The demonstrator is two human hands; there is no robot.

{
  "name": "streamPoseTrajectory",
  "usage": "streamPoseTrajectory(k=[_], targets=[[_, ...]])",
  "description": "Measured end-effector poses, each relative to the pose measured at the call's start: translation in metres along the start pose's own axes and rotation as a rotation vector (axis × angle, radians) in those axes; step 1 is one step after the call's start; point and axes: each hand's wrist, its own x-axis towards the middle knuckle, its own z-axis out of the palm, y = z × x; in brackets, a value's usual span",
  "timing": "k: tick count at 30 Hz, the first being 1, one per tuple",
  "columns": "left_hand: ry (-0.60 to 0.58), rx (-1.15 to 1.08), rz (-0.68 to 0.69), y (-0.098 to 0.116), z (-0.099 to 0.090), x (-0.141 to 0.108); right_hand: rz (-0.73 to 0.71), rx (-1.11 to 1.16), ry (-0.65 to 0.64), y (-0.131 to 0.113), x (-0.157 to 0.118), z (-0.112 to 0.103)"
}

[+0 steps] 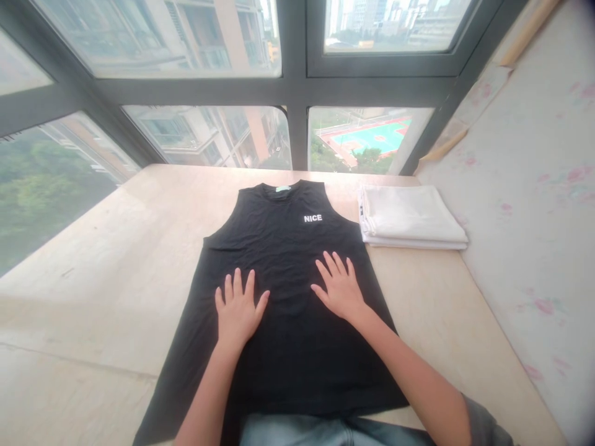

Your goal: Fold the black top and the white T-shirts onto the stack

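Observation:
A black sleeveless shirt (283,260) lies spread flat in front of me, its neckline toward the window and its hem close to my body. White letters on its chest read "NICE". My left hand (239,310) rests palm down on the left half of the shirt, fingers spread. On the right half, below the lettering, my right hand (339,288) lies flat with its fingers apart. Neither hand grips the cloth. Part of the lower left of the shirt is hidden under my left forearm.
The shirt lies on a pale stone-like ledge (102,260). A folded stack of white cloth (413,214) sits to the right, close beside the shirt's shoulder. Grey window frames (295,93) border the far side, and a flower-patterned wall (534,217) rises on the right.

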Motion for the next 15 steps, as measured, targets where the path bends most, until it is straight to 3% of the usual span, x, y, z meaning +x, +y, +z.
streamPoseTrajectory(k=[10, 15], targets=[[-0.035, 0.043, -0.008, -0.001, 0.005, 0.049, 0.054, -0.041, -0.050, 0.015, 0.043, 0.008], [-0.029, 0.032, 0.004, -0.004, 0.002, 0.054, 0.062, -0.034, -0.070, 0.016, 0.046, 0.004]])
